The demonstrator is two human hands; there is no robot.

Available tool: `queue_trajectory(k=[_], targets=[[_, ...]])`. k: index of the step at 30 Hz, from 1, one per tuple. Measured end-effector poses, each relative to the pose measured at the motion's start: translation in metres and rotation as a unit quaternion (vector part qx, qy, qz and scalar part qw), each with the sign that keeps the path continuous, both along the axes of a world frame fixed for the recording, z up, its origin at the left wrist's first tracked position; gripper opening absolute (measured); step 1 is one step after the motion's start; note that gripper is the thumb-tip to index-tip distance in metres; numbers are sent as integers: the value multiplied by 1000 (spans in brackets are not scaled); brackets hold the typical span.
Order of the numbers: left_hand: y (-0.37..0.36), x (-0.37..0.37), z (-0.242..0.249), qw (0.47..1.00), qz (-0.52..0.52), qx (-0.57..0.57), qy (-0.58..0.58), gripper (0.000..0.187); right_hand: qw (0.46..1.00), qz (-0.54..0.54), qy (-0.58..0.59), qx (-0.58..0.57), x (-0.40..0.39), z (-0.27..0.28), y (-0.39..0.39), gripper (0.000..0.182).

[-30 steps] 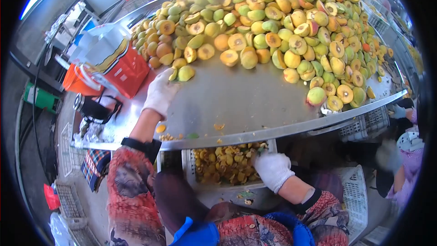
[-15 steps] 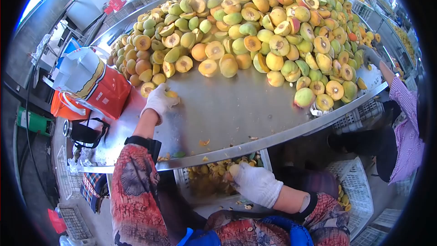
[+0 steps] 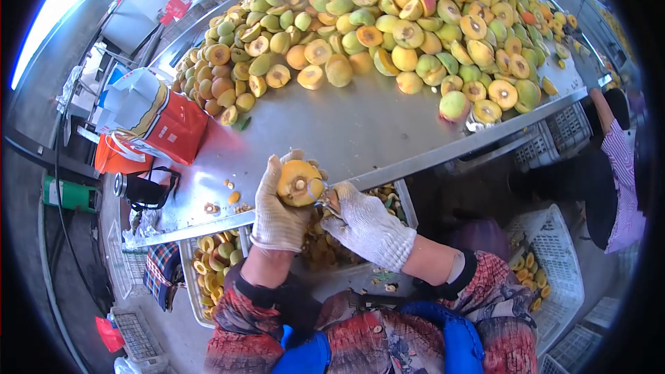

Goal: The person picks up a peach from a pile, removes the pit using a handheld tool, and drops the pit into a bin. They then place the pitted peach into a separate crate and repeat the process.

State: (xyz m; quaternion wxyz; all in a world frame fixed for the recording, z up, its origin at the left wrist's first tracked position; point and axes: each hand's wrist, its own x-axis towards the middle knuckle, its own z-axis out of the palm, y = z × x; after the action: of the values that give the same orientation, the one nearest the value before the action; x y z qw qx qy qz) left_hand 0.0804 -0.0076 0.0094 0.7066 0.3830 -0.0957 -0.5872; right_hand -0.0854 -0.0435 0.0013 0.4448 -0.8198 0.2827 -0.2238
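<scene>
My left hand, in a white knit glove, is closed around a peach half with its cut face and pit turned up toward me. My right hand, also gloved, is closed around a small metal-tipped tool. The tool's tip meets the right edge of the peach half; most of its handle is hidden in the fingers. Both hands are over the near edge of the metal table. A heap of peach halves covers its far part.
On the left stand a red and white bag and a black flask. Below the table edge are a crate of scraps and a crate of peach halves. To the right are a white crate and another person's arm.
My left hand has come back from the heap's near edge with a peach half. My right hand has risen from over the scrap crate, bringing the tool against the fruit.
</scene>
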Motion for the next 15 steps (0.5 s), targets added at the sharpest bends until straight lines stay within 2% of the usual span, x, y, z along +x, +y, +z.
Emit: queue_trajectory(k=[2, 3, 9, 15], targets=[[4, -16, 1, 1000, -1, -18, 22, 46, 999, -1, -2, -45, -2, -10, -1, 30], [5, -25, 2, 1000, 11, -17, 4, 42, 998, 15, 44, -40, -3, -15, -2, 40], [5, -51, -1, 996, 28, -86, -19, 37, 998, -8, 21, -53, -13, -22, 4, 40], [6, -66, -3, 992, 58, -78, -77, 29, 999, 13, 34, -18, -18, -24, 9, 40]])
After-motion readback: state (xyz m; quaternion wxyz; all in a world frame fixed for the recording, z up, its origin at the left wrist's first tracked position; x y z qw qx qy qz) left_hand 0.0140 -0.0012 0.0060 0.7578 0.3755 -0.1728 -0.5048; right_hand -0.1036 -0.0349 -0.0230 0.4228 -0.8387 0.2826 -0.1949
